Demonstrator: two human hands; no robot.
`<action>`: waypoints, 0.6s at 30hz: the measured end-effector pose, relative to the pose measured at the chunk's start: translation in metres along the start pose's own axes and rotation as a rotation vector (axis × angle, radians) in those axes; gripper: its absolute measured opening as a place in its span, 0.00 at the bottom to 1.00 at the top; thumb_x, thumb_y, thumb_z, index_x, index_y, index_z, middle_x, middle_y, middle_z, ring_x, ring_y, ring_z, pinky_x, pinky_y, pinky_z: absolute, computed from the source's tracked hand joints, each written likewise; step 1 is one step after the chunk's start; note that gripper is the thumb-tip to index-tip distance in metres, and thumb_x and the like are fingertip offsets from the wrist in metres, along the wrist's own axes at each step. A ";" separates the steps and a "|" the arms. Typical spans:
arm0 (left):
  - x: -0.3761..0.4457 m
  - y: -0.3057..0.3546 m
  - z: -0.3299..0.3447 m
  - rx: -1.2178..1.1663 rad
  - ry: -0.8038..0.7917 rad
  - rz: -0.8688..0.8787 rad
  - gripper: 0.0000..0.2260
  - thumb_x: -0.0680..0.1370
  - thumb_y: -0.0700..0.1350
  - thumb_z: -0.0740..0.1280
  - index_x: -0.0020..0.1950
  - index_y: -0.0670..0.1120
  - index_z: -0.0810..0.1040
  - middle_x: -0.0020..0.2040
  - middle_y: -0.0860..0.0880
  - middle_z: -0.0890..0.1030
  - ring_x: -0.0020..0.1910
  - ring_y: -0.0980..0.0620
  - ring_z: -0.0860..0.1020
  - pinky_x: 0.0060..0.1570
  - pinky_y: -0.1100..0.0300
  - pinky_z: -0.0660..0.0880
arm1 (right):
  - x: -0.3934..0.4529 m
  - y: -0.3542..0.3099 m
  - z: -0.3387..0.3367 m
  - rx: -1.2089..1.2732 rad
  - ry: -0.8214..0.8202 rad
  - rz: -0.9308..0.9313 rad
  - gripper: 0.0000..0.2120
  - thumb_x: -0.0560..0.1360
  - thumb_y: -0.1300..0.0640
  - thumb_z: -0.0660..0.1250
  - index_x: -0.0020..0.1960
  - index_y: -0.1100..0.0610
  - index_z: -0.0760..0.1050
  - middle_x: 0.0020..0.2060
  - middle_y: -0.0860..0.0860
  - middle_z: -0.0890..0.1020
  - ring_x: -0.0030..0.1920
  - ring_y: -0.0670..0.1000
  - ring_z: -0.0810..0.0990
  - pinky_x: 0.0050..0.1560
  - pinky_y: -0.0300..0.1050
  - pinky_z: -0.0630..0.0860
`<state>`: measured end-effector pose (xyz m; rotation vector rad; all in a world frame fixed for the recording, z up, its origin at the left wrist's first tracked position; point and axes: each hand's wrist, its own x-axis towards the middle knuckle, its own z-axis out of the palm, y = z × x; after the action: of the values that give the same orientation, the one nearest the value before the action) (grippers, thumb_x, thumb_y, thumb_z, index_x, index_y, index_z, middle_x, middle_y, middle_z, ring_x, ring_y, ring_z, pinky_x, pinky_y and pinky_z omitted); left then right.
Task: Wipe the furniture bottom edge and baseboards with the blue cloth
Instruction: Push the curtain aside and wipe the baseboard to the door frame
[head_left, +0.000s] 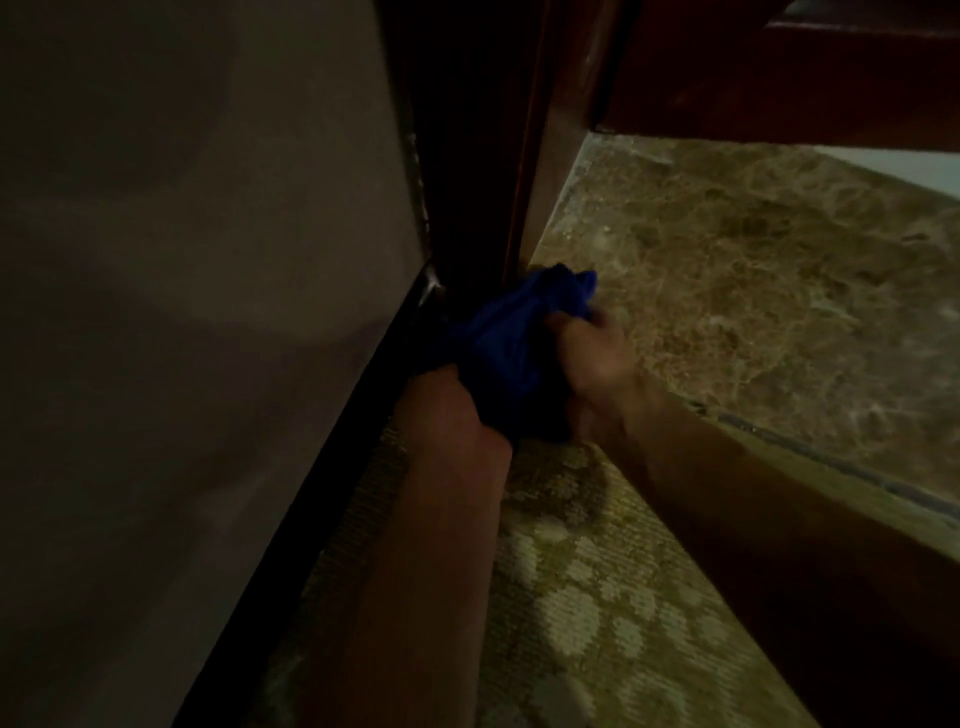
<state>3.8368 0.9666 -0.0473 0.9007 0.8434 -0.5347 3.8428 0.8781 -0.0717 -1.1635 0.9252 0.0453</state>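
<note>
At far corner, by dark baseboard (332, 467): blue cloth (509, 338) bunched; right hand (592, 364) fingers curled, gripping it. Left hand (441, 400) buried in cloth, grip indeterminate.

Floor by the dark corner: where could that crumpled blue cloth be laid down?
The brown marble floor right of the wooden post is bare, as is the patterned carpet between the forearms. The corner is crowded: left hand and right hand bunch the blue cloth against the dark baseboard.
</note>
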 end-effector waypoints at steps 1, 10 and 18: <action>0.002 0.004 0.002 -0.054 -0.051 0.021 0.15 0.84 0.40 0.51 0.68 0.43 0.70 0.62 0.41 0.77 0.58 0.42 0.77 0.47 0.56 0.76 | 0.002 -0.011 0.012 -0.034 0.028 -0.038 0.10 0.81 0.64 0.55 0.44 0.56 0.71 0.38 0.51 0.76 0.37 0.48 0.76 0.32 0.35 0.77; -0.012 0.009 -0.020 -0.231 0.022 0.270 0.21 0.80 0.41 0.61 0.73 0.50 0.68 0.69 0.47 0.74 0.66 0.44 0.74 0.67 0.46 0.70 | -0.020 -0.025 0.034 -0.008 0.056 -0.223 0.10 0.77 0.59 0.63 0.57 0.55 0.70 0.50 0.54 0.79 0.51 0.55 0.81 0.55 0.55 0.79; -0.022 -0.029 -0.066 -0.222 0.039 0.141 0.18 0.81 0.36 0.59 0.70 0.47 0.72 0.62 0.45 0.79 0.59 0.49 0.79 0.59 0.49 0.77 | -0.028 0.024 0.020 -0.407 0.188 -0.257 0.08 0.74 0.59 0.64 0.53 0.52 0.74 0.48 0.54 0.80 0.53 0.60 0.81 0.58 0.59 0.77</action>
<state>3.7766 1.0087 -0.0653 0.7616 0.8496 -0.2951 3.8252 0.9164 -0.0708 -1.6807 0.9488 -0.0898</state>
